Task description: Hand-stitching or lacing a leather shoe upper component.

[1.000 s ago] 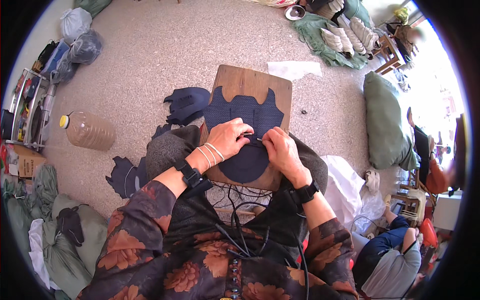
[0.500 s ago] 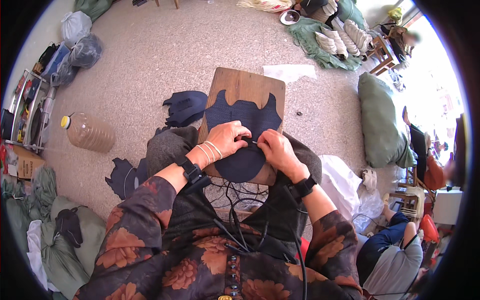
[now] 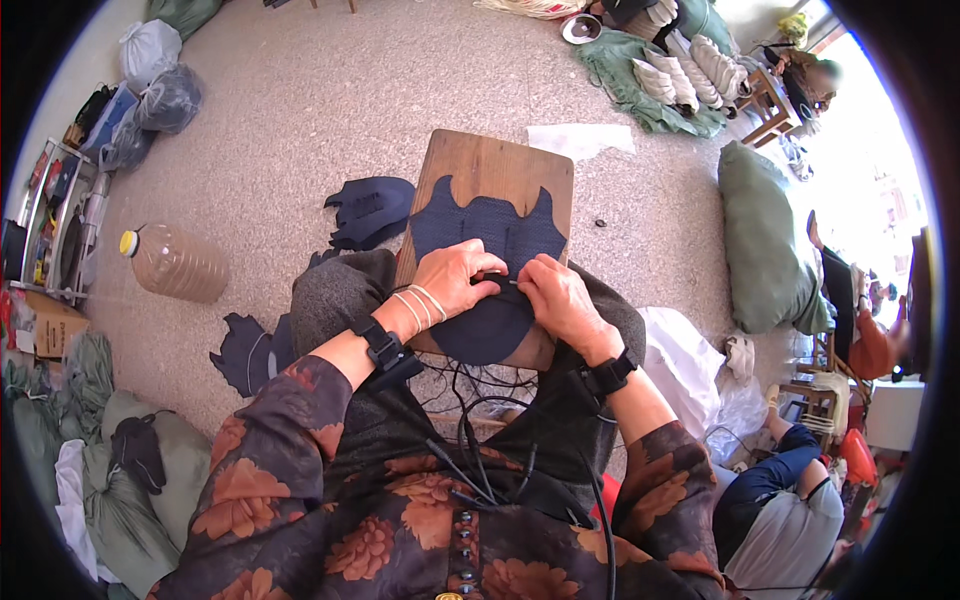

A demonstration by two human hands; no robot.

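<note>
over the wooden worktop (image 3: 500, 155), the left hand (image 3: 458, 280) pinches the dark piece (image 3: 485, 225), the right hand (image 3: 560, 300) a slim pale item (image 3: 514, 283); slipping could snag fabric.

Yellow-capped clear jug (image 3: 180, 265), bulging green sack (image 3: 765, 240), white sheet (image 3: 575, 139), metal rack (image 3: 48, 212)

Person's left hand (image 3: 452, 278) and right hand (image 3: 558, 302) close together, not touching, backs up, fingers curled. Right fingertips (image 3: 529, 289) pinched together; left thumb (image 3: 486, 289) near its bent forefinger, exact closure unclear. Forearms (image 3: 342, 357) slant inward from either side.
</note>
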